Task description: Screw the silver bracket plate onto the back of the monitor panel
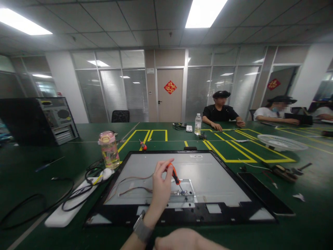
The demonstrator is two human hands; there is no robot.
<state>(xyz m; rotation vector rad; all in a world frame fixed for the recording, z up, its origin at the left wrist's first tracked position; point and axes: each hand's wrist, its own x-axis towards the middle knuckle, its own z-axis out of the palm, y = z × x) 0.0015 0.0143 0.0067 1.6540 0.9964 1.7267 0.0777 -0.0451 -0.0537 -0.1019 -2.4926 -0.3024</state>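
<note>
In the head view, my left hand [161,182], with a watch on the wrist, is closed around the orange and black handle of a screwdriver [176,176]. The screwdriver leans, its tip down at small metal parts on a bracket plate [191,194]. That plate lies on a flat grey display panel [221,180] with a black frame, face down or up I cannot tell. Thin wires [135,189] run from the bracket leftward under my left hand. My right hand [182,239] is at the bottom edge, only its back showing; its fingers are hidden.
Left of the panel are a white power strip [65,211], black cables and a drink bottle [109,151]. A phone-like black slab [265,194] lies to the right. A red screwdriver [143,146] and computer case [39,119] sit farther off. People sit across the green table.
</note>
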